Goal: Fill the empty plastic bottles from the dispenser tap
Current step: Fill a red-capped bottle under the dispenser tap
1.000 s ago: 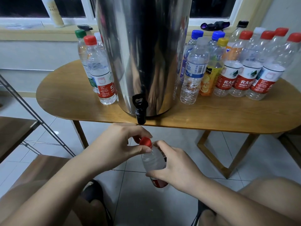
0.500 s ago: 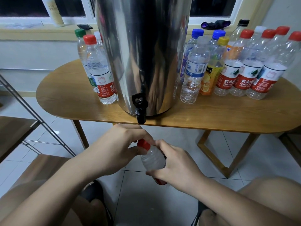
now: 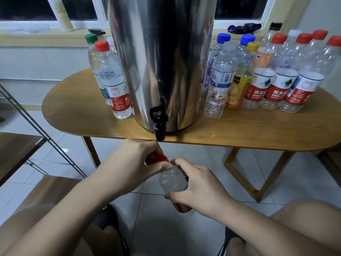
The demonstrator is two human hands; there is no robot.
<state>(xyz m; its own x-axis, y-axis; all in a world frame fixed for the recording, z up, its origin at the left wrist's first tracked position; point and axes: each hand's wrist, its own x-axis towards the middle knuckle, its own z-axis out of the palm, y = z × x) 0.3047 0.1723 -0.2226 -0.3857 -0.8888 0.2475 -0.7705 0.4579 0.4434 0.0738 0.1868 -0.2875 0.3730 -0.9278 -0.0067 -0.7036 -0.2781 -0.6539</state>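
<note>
**Hands.** The left hand point(image 3: 134, 163) is pinching the red cap point(image 3: 160, 158) of a clear plastic bottle point(image 3: 173, 182), with thumb and curled fingers closing round the cap from above. The right hand point(image 3: 200, 190) is gripping the bottle's body, its fingers wrapping round it near the red label.

**Bottle in hand.** The bottle is being held in the air over the tiled floor point(image 3: 212, 157), in front of the desk point(image 3: 249, 133) and lower than its edge. It is leaning with the cap up and to the left. The cap is sitting on the neck. How much the bottle is holding cannot be told.

**Dispenser.** The black tap point(image 3: 159, 124) is projecting from the base of the steel dispenser point(image 3: 160, 61) and overhanging the desk's front edge. It is sitting just above the left hand without touching it. The dispenser is standing upright at the middle of the desk.

**Other bottles.**
- Left of the dispenser, a red-capped bottle point(image 3: 115, 82) is standing just beside it, with a green-capped bottle point(image 3: 91, 50) behind.
- Right of the dispenser, a cluster is standing close together: a blue-labelled bottle point(image 3: 220, 80), a yellow-capped orange bottle point(image 3: 239, 85), and a row of red-labelled bottles point(image 3: 276, 87) with red caps.
- All of these are standing upright on the desk.
</note>
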